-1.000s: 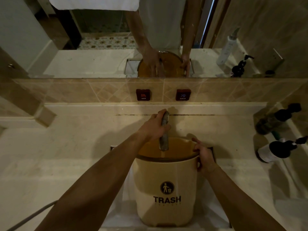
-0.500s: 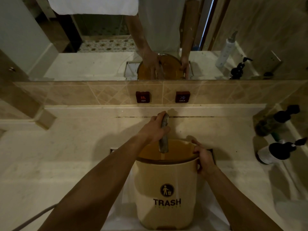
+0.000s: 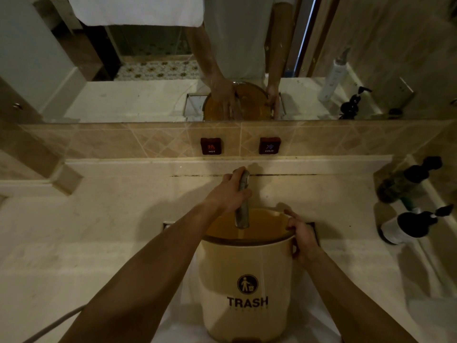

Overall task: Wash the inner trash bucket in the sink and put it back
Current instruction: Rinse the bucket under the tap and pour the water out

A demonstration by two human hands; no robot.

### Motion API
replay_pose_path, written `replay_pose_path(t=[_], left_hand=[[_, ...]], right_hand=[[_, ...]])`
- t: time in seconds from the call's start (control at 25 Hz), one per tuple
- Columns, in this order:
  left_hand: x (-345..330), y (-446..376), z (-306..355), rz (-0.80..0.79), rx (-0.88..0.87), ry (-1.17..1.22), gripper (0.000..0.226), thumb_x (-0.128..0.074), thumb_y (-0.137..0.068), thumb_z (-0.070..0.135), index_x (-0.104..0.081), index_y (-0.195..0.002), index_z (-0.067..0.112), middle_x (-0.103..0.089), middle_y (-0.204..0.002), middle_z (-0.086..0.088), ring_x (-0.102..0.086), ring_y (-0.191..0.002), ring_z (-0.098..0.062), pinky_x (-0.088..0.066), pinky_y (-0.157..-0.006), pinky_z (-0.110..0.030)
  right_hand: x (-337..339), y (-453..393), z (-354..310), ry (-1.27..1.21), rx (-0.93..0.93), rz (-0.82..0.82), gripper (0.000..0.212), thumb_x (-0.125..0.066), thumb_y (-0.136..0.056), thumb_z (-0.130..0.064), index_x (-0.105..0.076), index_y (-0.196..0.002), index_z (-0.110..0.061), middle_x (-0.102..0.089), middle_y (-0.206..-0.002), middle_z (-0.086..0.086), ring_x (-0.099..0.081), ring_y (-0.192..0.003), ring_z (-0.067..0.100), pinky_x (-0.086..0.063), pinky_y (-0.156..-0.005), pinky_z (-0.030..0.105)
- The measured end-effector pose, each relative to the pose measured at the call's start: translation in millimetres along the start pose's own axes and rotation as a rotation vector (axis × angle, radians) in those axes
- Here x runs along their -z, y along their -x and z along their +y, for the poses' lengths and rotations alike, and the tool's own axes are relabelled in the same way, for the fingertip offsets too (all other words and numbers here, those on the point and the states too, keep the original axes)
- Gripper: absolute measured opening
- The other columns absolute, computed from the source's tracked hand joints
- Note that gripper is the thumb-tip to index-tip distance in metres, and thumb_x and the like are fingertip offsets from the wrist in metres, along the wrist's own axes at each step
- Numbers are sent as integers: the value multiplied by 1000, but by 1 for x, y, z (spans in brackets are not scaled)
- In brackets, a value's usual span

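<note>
The trash bucket [image 3: 244,280] stands in the sink [image 3: 178,318]. The left hand [image 3: 228,191] wraps around the faucet [image 3: 242,209], which pokes over its open top. The right hand [image 3: 303,237] grips its rim. Two dark pump bottles [image 3: 408,180], maybe soap, sit on the counter [image 3: 99,231] far right.

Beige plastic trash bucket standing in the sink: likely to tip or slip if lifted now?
The beige plastic trash bucket probably feels stiff but heavier than it looks: liquid seems to sit inside. It may slip if wet. The right hand gripping one rim side could tilt it.
</note>
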State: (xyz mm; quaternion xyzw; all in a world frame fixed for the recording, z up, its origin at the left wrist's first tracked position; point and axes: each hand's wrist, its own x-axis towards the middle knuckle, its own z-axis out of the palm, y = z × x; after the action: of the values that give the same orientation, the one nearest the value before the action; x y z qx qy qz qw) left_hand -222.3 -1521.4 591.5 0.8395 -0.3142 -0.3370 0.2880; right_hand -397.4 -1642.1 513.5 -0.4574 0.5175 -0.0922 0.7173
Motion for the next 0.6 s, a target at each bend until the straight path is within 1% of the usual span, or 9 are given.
replay_pose_path(t=[0.12, 0.16, 0.24, 0.32, 0.4, 0.48, 0.6], left_hand=[[0, 1, 0, -4, -4, 2, 71, -50, -97, 33, -9, -155, 33, -23, -156, -10, -44, -130, -36, -44, -104, -44], [0, 2, -1, -3, -9, -4, 71, -49, -97, 33, -9, -155, 33, -23, -156, -11, -45, -129, -37, -44, -104, -44], [-1, 3, -1, 4, -18, -10, 71, -49, -97, 33, -9, -155, 32, -23, -155, -12, -45, -129, -37, -44, -103, -43], [-1, 1, 0, 5, -19, -14, 71, -49, -97, 33, -9, -156, 31, -23, -155, -13, -45, -129, -37, -44, -102, -42], [-2, 1, -1, 13, -19, -19, 71, -48, -96, 35, -9, -155, 33, -24, -155, -12, -46, -127, -37, -46, -101, -43], [-3, 2, -3, 19, -18, -23, 70, -48, -96, 35, -10, -155, 34, -24, -155, -11, -47, -126, -36, -46, -101, -45], [-5, 2, -3, 47, -22, -23, 67, -45, -98, 36, -9, -154, 35, -24, -155, -10, -50, -123, -35, -47, -100, -45]], right_hand=[[1, -6, 4, -17, 2, -6, 49, -37, -88, -1, -53, -132, -18, -57, -124, 22, -56, -109, 40, -49, -87, 47], [1, -6, 4, -18, 4, -12, 49, -37, -88, -1, -53, -131, -19, -56, -126, 23, -54, -113, 42, -49, -89, 48], [0, -5, 3, -10, 4, -6, 48, -37, -88, -2, -53, -130, -21, -55, -127, 22, -54, -111, 40, -49, -86, 45], [0, -3, 2, -4, 7, -4, 47, -37, -89, -2, -53, -129, -21, -56, -125, 20, -55, -104, 34, -48, -80, 39], [1, -3, 1, 2, 10, 1, 47, -38, -89, -2, -53, -130, -21, -56, -121, 18, -55, -95, 29, -48, -76, 36], [2, -6, 3, 5, 9, -10, 49, -38, -89, -2, -52, -134, -18, -56, -121, 19, -56, -94, 29, -49, -79, 40], [1, -9, 4, 8, 9, -19, 52, -38, -88, -2, -50, -137, -17, -56, -124, 23, -55, -106, 38, -48, -90, 49]])
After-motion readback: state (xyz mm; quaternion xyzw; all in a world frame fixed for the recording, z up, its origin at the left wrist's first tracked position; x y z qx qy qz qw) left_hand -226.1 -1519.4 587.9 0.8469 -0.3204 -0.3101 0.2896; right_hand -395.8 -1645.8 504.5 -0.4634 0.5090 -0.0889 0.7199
